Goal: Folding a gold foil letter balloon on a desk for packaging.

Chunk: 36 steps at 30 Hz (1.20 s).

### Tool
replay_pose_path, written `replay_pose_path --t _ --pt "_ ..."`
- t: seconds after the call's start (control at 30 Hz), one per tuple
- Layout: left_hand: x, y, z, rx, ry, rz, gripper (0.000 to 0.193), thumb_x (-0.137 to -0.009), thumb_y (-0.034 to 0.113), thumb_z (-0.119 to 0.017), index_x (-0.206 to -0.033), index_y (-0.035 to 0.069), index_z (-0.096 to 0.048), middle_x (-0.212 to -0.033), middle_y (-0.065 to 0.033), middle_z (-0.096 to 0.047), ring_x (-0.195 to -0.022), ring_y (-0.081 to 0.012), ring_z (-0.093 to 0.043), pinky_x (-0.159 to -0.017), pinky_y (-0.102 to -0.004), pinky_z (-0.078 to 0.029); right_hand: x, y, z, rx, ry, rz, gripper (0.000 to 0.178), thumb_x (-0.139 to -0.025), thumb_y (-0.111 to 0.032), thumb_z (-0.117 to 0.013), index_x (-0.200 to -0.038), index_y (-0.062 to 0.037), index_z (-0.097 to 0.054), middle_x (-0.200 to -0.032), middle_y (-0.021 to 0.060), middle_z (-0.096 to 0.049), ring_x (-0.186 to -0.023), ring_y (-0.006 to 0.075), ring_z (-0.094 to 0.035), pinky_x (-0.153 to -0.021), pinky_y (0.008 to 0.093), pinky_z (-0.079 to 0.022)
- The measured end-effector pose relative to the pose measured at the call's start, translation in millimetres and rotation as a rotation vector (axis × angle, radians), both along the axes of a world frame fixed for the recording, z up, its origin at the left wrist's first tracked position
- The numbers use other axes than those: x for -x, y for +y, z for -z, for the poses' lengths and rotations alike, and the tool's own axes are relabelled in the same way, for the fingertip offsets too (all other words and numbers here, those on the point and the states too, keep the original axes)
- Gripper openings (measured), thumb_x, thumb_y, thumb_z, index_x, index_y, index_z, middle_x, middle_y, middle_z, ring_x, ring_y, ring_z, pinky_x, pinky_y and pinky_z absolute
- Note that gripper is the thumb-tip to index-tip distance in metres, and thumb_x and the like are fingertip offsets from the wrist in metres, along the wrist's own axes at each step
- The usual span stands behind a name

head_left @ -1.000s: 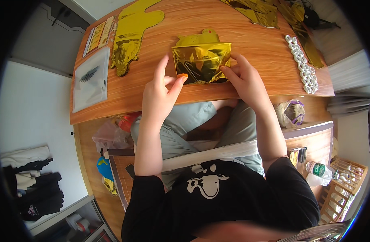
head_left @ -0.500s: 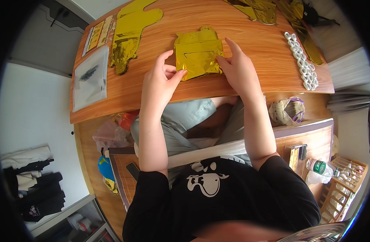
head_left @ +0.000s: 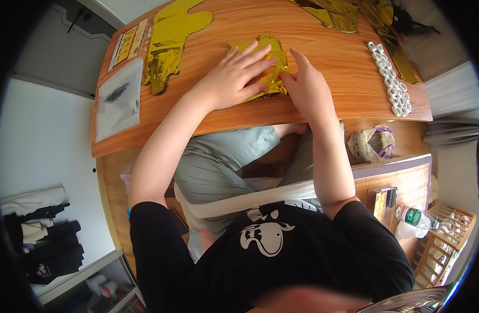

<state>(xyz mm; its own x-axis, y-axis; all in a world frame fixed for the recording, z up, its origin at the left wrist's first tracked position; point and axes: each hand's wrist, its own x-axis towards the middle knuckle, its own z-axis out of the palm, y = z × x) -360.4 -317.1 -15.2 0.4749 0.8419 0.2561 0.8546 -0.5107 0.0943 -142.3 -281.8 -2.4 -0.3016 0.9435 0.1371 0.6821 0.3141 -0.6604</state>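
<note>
A folded gold foil balloon (head_left: 275, 83) lies on the wooden table (head_left: 344, 83) in front of me, its crinkled surface partly covered. My left hand (head_left: 231, 78) rests flat across its left side, fingers spread and pointing to the right. At the right edge my right hand (head_left: 311, 88) grips the foil with the thumb on top. Its index finger stretches away from me, and the other fingers are mostly hidden.
Another gold foil balloon (head_left: 169, 39) lies at the table's left, beside a clear plastic bag (head_left: 119, 104) and a printed card (head_left: 127, 47). More gold foil (head_left: 333, 13) is at the back right. White rings (head_left: 391, 81) line the right side.
My left hand has let go of the foil's lower left corner and moved right, spreading flat over the balloon. My right hand stays at the right edge.
</note>
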Motion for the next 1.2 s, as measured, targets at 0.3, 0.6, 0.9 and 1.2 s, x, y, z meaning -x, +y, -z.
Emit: replay_pose_path --t 0.3,0.6,0.9,1.2 --pt "-0.6 -1.0 13.4 0.093 0.02 -0.034 0.068 -0.106 0.049 -0.047 -0.165 0.021 -0.027 -0.17 -0.0078 -0.028 -0.157 -0.0301 -0.023 -0.128 -0.0494 -0.016 -25.3 -12.2 -3.9 0.144 0.361 -0.09 0.06 -0.094 -0.017 -0.073 -0.148 -0.0031 -0.051 -0.09 0.0105 -0.073 -0.082 0.017 -0.068 -0.079 0.0302 -0.054" --pt "-0.7 0.7 17.9 0.043 0.021 -0.046 0.082 -0.101 0.068 -0.042 -0.165 0.02 -0.023 -0.169 -0.006 -0.031 -0.157 -0.029 -0.024 -0.129 -0.0473 -0.018 -40.4 -5.9 -3.7 0.162 0.288 -0.2 0.063 -0.091 -0.007 -0.076 -0.147 -0.0033 -0.049 -0.086 0.0031 -0.067 -0.083 0.0109 -0.063 -0.079 0.0257 -0.052" --pt "-3.2 0.8 16.6 0.04 0.077 -0.046 0.085 -0.098 0.069 -0.049 -0.163 0.02 -0.029 -0.168 -0.005 -0.032 -0.157 -0.0275 -0.025 -0.129 -0.0466 -0.017 -45.9 -3.0 1.6 0.006 0.083 -0.264 0.04 -0.086 -0.004 -0.076 -0.122 -0.0016 -0.058 -0.083 0.0059 -0.068 -0.077 0.017 -0.063 -0.075 0.0303 -0.051" --pt "-2.5 -0.1 13.8 0.048 0.041 -0.023 0.082 -0.096 0.055 -0.062 -0.163 0.02 -0.031 -0.168 -0.006 -0.032 -0.156 -0.0301 -0.027 -0.127 -0.0499 -0.021 -53.1 7.5 -4.7 -0.081 -0.045 -0.309 0.044 -0.084 -0.007 -0.078 -0.124 -0.0037 -0.06 -0.098 0.0096 -0.065 -0.099 0.0255 -0.062 -0.084 0.037 -0.052"
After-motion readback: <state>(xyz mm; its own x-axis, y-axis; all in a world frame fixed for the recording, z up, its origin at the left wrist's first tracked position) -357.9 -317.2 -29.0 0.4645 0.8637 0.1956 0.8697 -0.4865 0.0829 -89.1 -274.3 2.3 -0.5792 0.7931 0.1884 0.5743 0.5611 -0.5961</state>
